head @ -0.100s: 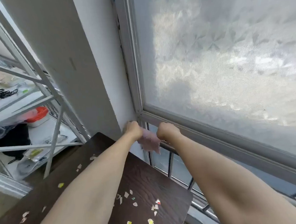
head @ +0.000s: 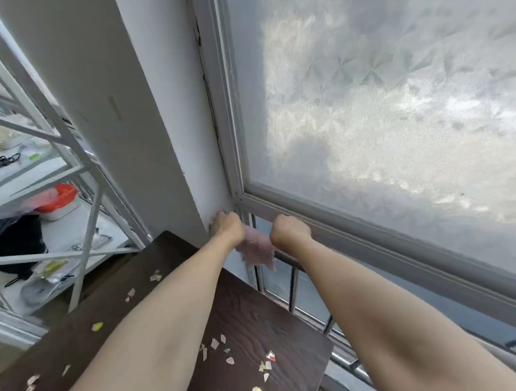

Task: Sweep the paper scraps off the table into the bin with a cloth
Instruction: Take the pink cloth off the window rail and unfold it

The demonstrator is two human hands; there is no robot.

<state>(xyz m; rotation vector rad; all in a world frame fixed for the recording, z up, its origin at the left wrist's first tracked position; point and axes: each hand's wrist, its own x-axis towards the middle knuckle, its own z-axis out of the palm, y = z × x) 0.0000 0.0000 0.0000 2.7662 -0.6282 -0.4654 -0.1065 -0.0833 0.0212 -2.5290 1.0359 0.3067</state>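
holding the cloth [head: 255, 249] stretched between both fists at the window rail.
left hand [head: 226, 227] and right hand [head: 287, 231] are each curled tight on an upper corner, so the cloth hangs below and between the fingers. scraps [head: 261, 371] lie on the bench [head: 250, 309], back toward the body and below the fingers, the left hand likely nearer; no bin in view.

The cloth [head: 256, 249] is pale pink. The table [head: 257, 321] is dark brown woodgrain, strewn with white, yellow and red scraps [head: 261, 371]. The window [head: 380, 99] glass is frosted with a pinwheel pattern.
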